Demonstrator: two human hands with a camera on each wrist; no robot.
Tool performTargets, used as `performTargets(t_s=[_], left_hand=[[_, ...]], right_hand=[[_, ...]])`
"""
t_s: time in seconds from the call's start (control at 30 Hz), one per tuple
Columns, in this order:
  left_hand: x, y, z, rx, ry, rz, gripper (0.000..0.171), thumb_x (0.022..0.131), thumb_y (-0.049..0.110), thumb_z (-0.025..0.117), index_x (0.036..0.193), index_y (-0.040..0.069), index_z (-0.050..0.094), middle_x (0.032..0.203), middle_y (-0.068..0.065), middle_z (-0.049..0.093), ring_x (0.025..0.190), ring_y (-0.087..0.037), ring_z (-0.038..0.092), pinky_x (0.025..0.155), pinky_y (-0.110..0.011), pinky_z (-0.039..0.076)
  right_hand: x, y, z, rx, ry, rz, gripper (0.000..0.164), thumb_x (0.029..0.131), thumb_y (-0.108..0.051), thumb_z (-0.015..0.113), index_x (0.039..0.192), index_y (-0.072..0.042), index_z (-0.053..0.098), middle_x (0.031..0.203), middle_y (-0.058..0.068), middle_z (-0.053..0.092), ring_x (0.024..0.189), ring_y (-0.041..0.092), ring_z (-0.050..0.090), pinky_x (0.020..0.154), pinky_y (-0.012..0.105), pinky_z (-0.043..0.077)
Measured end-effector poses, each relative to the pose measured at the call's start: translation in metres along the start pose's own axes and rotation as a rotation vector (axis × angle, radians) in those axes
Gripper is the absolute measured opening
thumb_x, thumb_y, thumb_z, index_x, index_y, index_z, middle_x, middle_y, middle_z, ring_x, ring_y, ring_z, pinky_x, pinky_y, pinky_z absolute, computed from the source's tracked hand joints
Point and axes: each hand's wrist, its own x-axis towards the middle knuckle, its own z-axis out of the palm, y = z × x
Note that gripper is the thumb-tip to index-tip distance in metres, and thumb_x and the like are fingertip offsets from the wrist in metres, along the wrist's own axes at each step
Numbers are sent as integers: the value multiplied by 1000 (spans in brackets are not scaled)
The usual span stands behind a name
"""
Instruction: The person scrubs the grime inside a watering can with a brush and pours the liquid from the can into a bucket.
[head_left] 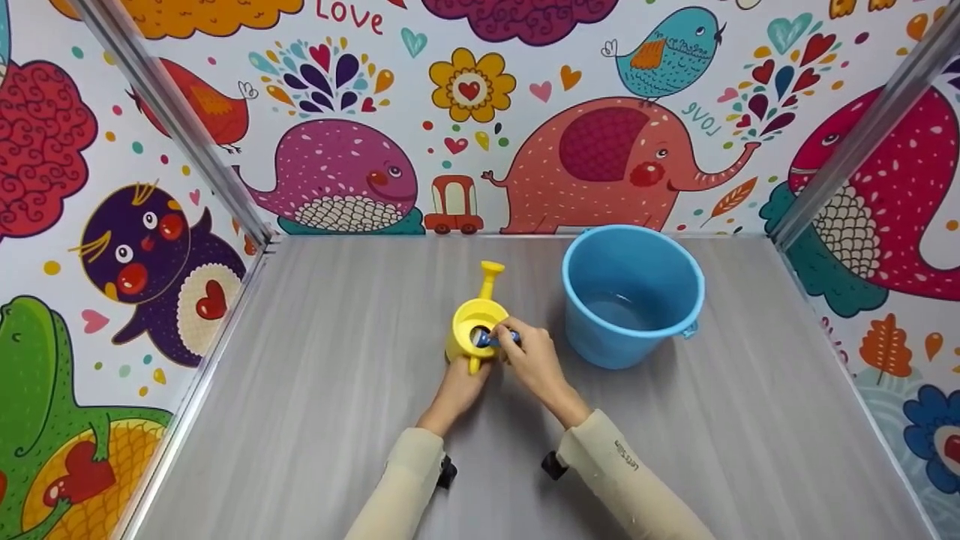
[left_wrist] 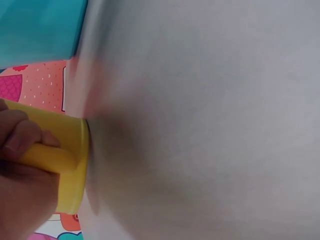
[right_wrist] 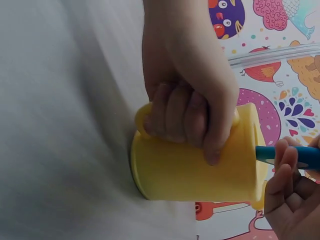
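Note:
A yellow watering can stands on the grey table with its spout pointing away from me. My left hand grips its handle, the fingers curled through the loop and the thumb along the side, as the right wrist view shows. Between its thumb and fingers my right hand pinches a blue stick-like tool. The tool's lower end reaches into the can's round top opening, where a pale part shows in the head view; I cannot tell what kind of tool it is. In the left wrist view the can's base is at the tabletop.
A large blue bucket stands on the table right of the can, close to my right hand. The grey tabletop spreads around both. Walls with cartoon animals and metal corner posts enclose the table's back and sides.

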Motion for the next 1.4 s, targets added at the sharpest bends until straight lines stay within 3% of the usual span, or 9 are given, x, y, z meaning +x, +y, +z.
performTargets(t_s=[0.13, 0.3, 0.5, 0.63, 0.8, 0.9, 1.1, 1.27, 1.4], left_hand=[[0, 0, 0, -15, 11, 0, 32, 98, 15, 57, 122, -6, 57, 107, -13, 64, 90, -17, 52, 83, -34, 45], [0, -1, -1, -17, 14, -7, 33, 98, 15, 58, 123, -6, 57, 111, -18, 64, 92, -20, 52, 84, -36, 45], [-1, -2, -2, -20, 15, 22, 33, 98, 14, 58, 124, -6, 56, 115, -18, 63, 95, -21, 52, 87, -37, 45], [-1, 0, -3, -21, 12, -1, 34, 97, 14, 57, 124, -6, 56, 115, -18, 64, 95, -21, 52, 88, -38, 45], [0, 1, -3, -39, 22, -67, 43, 96, 15, 58, 132, -9, 50, 126, -23, 60, 104, -24, 54, 95, -43, 45], [1, 1, -4, -42, 24, -75, 42, 96, 15, 57, 130, -9, 52, 120, -23, 63, 99, -24, 55, 92, -41, 46], [3, 0, -3, -17, 1, 56, 41, 99, 15, 53, 134, -6, 53, 128, -20, 63, 112, -25, 57, 100, -43, 46], [2, -2, -3, -34, -3, 73, 43, 100, 12, 52, 138, -7, 48, 131, -21, 60, 116, -27, 55, 102, -44, 45], [3, -3, -3, -54, -6, 68, 46, 98, 11, 52, 140, -7, 46, 134, -22, 58, 121, -29, 54, 104, -46, 44]], right_hand=[[-5, 0, -3, 116, 49, -2, 27, 104, -19, 51, 92, -3, 69, 67, 14, 65, 58, 15, 58, 56, 22, 49], [-11, -2, -6, 153, 78, -22, 27, 104, -17, 52, 89, -2, 68, 62, 8, 61, 56, 17, 56, 55, 21, 47], [-14, -13, -10, 190, 45, 19, 26, 104, -10, 49, 93, 7, 66, 64, 12, 61, 60, 38, 56, 55, 19, 44], [-17, -33, -16, 223, 16, 26, 25, 104, -7, 48, 94, 10, 63, 66, 18, 60, 60, 36, 55, 55, 21, 45], [-11, -16, -5, 236, -21, 29, 27, 106, -17, 46, 100, 4, 61, 76, 25, 62, 67, 34, 57, 61, 24, 48], [-7, -8, 3, 165, -69, 40, 25, 107, -23, 45, 104, -1, 59, 80, 21, 63, 71, 30, 57, 64, 22, 46], [0, -9, 9, -31, -139, 24, 24, 105, -28, 48, 109, -5, 54, 85, 8, 61, 74, 14, 53, 68, 25, 45], [1, -9, 8, -96, -191, -10, 18, 102, -17, 53, 114, -4, 53, 107, 12, 63, 92, 20, 58, 83, 36, 52], [0, -7, 7, -178, -168, -65, 17, 100, -12, 57, 115, -4, 56, 113, 13, 63, 104, 27, 60, 92, 45, 51]])
